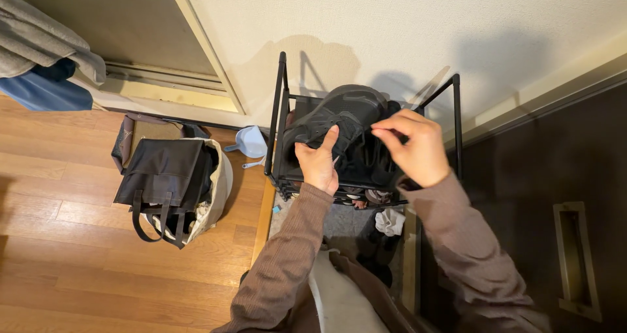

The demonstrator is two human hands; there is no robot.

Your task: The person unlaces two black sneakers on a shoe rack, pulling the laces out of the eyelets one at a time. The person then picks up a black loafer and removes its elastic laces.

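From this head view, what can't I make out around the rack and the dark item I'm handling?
- Dark item, head view: its kind unclear; both hands cover its front.
- Rack, lower shelves: hidden by the item and forearms.
- Left hand, right hand: grip underneath unseen.
- Black bag: contents hidden.

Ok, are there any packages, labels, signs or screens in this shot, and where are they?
None that I can make out: no package, label, sign or screen shows.
Closest thing: dark tote bag, on the wooden floor left of the black rack, soft and boxy, with hanging handles.
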